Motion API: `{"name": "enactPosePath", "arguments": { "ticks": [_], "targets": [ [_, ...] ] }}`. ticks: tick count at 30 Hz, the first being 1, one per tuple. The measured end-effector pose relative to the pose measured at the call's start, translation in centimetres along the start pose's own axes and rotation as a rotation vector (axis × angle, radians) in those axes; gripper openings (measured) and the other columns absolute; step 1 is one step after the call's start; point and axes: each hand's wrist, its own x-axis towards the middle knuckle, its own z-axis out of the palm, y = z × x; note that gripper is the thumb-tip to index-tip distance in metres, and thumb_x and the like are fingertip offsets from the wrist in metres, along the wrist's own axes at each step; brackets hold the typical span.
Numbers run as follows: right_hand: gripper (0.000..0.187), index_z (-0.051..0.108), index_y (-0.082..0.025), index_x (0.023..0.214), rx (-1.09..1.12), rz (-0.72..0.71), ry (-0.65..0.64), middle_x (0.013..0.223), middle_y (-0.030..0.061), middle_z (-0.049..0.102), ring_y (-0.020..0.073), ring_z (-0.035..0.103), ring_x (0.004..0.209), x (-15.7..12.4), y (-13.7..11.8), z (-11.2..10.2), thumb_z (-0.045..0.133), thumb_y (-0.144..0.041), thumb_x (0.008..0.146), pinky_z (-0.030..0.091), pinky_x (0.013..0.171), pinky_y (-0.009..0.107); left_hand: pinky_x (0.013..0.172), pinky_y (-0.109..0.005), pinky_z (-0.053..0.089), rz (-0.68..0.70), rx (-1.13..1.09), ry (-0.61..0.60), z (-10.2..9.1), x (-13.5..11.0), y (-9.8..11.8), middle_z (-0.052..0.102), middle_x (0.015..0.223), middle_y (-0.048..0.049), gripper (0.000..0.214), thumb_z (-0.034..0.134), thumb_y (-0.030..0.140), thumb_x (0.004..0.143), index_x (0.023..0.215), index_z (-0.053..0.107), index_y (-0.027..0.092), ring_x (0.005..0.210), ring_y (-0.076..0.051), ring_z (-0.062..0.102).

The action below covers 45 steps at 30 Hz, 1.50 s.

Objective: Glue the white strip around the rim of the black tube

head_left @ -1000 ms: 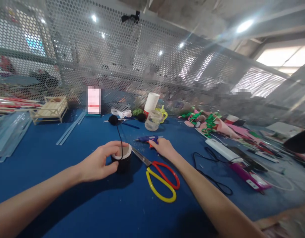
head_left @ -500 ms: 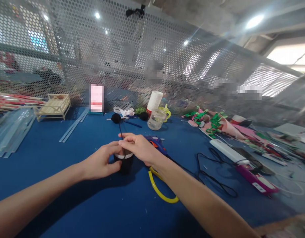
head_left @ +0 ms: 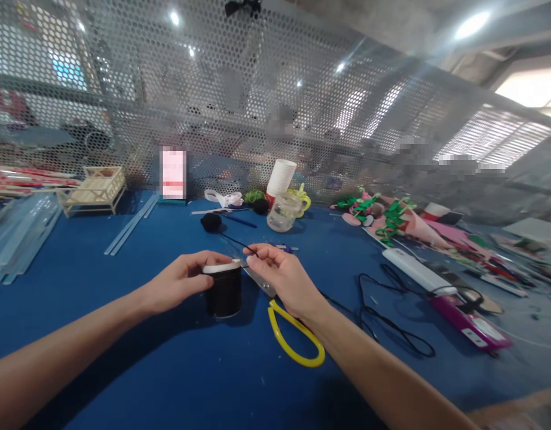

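Holding black cup, pinching black yarn

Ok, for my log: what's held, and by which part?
Left grip: black container, by rim and upper side. Right grip: black yarn, partway between container and ball.

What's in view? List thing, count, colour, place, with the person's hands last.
table: 1, blue, foreground
cup: 1, black, white rim, centre
yarn strand: 1, black, centre
yarn balls: 2, black, beyond cup
scissors: 1, yellow handle showing, right of cup
glue gun: 1, purple, mostly hidden, centre
jar: 1, clear, far middle
paper cups: one stack, white, behind jar
ribbon: 1, white, far middle
screen: 1, pink, left of ribbon
miniature bed: 1, cream, left
strips: several, clear, left
artificial flowers: several, pink and green, right
mesh: 1, grey, background
other clutter: too jumbled to count
left hand: 1, bare, on cup
right hand: 1, bare, holding strand
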Motion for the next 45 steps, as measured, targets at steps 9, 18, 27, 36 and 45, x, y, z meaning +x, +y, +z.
{"name": "enactPosePath", "arguments": {
  "ticks": [9,18,27,36,45],
  "targets": [
    [0.014,0.057,-0.019,0.068,0.094,0.031,-0.014,0.094,0.0020,0.059,0.0122,0.053,0.078,-0.2,1.9,-0.1,0.063,-0.032,0.069,0.040,0.074,0.028,0.086,-0.036,0.037,-0.001,-0.195,-0.036,-0.3,-0.2,-0.8,0.055,0.117,-0.0083,0.019,0.051,0.014,0.066,0.082,0.061,0.014,0.105,-0.027,0.049],
    [0.016,0.052,-0.019,0.063,0.164,0.037,-0.036,0.095,0.0022,0.060,0.0134,0.052,0.083,-0.5,1.9,-0.1,0.063,-0.028,0.069,0.038,0.077,0.031,0.082,-0.032,0.038,-0.020,-0.454,-0.064,0.0,0.0,-1.2,0.061,0.109,-0.0050,0.010,0.056,0.015,0.064,0.071,0.062,0.015,0.098,-0.024,0.052],
    [0.016,0.049,-0.019,0.063,0.142,0.024,-0.046,0.094,0.0026,0.061,0.0139,0.053,0.082,-1.0,1.5,-0.2,0.061,-0.027,0.070,0.039,0.075,0.030,0.081,-0.032,0.039,-0.039,-0.494,-0.019,0.1,0.1,-1.0,0.060,0.111,-0.0066,0.009,0.056,0.013,0.060,0.066,0.062,0.013,0.100,-0.026,0.051],
    [0.016,0.048,-0.020,0.062,0.178,-0.021,-0.079,0.091,0.0016,0.062,0.0147,0.055,0.086,-1.0,1.5,-0.1,0.061,-0.025,0.070,0.040,0.080,0.032,0.089,-0.038,0.035,-0.017,-0.591,-0.064,0.5,0.0,-0.9,0.062,0.110,-0.0067,0.003,0.056,0.014,0.061,0.062,0.058,0.015,0.110,-0.027,0.048],
    [0.019,0.047,-0.020,0.062,0.162,0.017,-0.122,0.078,0.0004,0.061,0.0144,0.055,0.079,-1.1,1.8,-0.3,0.063,-0.028,0.069,0.039,0.078,0.032,0.078,-0.032,0.041,-0.115,-0.652,-0.040,0.7,-0.1,-1.3,0.064,0.103,-0.0038,0.012,0.054,0.016,0.060,0.068,0.063,0.017,0.094,-0.023,0.055]
  ]
}}
